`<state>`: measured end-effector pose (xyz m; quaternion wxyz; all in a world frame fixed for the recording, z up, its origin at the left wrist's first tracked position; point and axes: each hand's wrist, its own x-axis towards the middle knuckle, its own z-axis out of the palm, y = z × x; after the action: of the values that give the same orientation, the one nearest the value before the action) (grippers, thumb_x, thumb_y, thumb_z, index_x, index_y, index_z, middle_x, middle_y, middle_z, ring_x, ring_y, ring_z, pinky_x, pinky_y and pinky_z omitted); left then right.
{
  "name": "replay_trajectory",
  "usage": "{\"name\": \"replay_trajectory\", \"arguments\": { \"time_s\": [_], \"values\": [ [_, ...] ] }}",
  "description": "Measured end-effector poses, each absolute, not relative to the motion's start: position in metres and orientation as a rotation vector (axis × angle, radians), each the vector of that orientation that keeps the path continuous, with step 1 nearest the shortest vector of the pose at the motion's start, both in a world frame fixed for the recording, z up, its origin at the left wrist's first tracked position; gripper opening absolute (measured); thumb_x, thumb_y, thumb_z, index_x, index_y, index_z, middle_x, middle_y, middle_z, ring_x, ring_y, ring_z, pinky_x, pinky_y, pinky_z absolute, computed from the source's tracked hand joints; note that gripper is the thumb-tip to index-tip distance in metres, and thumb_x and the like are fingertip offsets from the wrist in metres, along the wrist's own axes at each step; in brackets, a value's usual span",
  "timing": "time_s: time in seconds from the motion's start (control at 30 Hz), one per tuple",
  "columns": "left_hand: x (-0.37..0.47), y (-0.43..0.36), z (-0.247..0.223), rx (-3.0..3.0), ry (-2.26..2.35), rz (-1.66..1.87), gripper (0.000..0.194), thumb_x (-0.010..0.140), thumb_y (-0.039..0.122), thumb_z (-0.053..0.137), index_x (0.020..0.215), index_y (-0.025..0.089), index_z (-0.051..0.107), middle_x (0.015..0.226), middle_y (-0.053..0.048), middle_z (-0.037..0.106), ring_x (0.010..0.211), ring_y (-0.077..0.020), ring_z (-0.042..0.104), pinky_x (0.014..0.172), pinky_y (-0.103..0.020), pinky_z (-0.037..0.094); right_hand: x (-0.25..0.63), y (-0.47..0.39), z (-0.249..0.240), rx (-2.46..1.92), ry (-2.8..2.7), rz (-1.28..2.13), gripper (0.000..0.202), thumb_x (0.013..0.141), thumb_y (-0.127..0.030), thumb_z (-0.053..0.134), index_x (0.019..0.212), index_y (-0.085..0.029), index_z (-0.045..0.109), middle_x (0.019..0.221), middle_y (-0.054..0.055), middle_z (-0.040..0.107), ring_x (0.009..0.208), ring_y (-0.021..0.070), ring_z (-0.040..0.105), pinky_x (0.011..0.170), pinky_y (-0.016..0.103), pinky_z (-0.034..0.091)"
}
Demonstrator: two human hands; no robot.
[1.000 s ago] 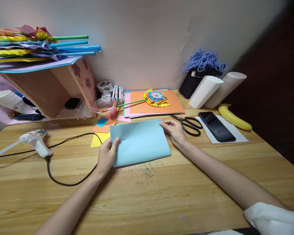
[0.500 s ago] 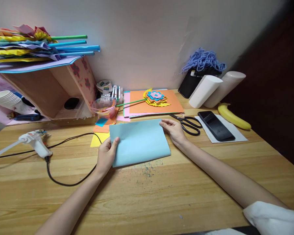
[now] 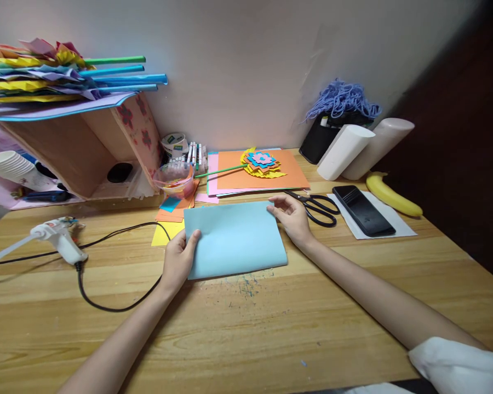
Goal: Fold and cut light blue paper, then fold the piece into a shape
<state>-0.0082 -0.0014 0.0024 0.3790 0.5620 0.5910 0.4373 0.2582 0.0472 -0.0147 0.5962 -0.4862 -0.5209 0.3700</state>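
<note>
A light blue sheet of paper (image 3: 236, 241), folded over with its rounded fold toward me, is held above the wooden table. My left hand (image 3: 179, 260) grips its left edge, thumb on top and fingers underneath. At the upper right corner, my right hand (image 3: 291, 219) pinches the paper between thumb and fingers. Black-handled scissors (image 3: 322, 210) lie just beyond my right hand. Behind the blue sheet, a layered paper flower (image 3: 263, 161) with a green stem rests on a stack of coloured paper (image 3: 298, 175).
A white glue gun (image 3: 61, 241) with a black cord lies left. A clear bowl (image 3: 175, 180) stands behind small paper pieces. On the right are a phone (image 3: 363, 210), a banana (image 3: 392, 194), white rolls (image 3: 345, 153) and a black holder (image 3: 316, 142). A box (image 3: 137, 137) holds up paper flowers.
My right hand has shifted very slightly, and the paper's upper right corner sits a touch lower. My left hand keeps its grip.
</note>
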Motion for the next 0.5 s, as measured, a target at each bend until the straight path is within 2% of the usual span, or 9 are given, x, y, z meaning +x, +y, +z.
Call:
{"name": "replay_trajectory", "arguments": {
  "time_s": [0.33, 0.5],
  "values": [
    [-0.0089, -0.0018, 0.0016, 1.445, 1.511, 1.126, 0.035, 0.077, 0.049, 0.052, 0.066, 0.016, 0.05, 0.061, 0.003, 0.044, 0.055, -0.0097, 0.036, 0.048, -0.019, 0.03, 0.2573, 0.0447, -0.0144, -1.144, -1.198, 0.93, 0.031, 0.059, -0.031, 0.076, 0.086, -0.022, 0.061, 0.081, 0.001, 0.058, 0.073, 0.0144, 0.055, 0.069, 0.029, 0.048],
    [-0.0093, -0.001, 0.0007, 1.442, 1.514, 1.123, 0.034, 0.078, 0.048, 0.051, 0.068, 0.016, 0.05, 0.062, 0.003, 0.046, 0.056, -0.0098, 0.037, 0.048, -0.019, 0.029, 0.2576, 0.0438, -0.0143, -1.107, -1.197, 0.788, 0.024, 0.064, -0.031, 0.073, 0.082, -0.022, 0.059, 0.082, 0.001, 0.059, 0.077, 0.015, 0.057, 0.066, 0.028, 0.049]
  ]
}}
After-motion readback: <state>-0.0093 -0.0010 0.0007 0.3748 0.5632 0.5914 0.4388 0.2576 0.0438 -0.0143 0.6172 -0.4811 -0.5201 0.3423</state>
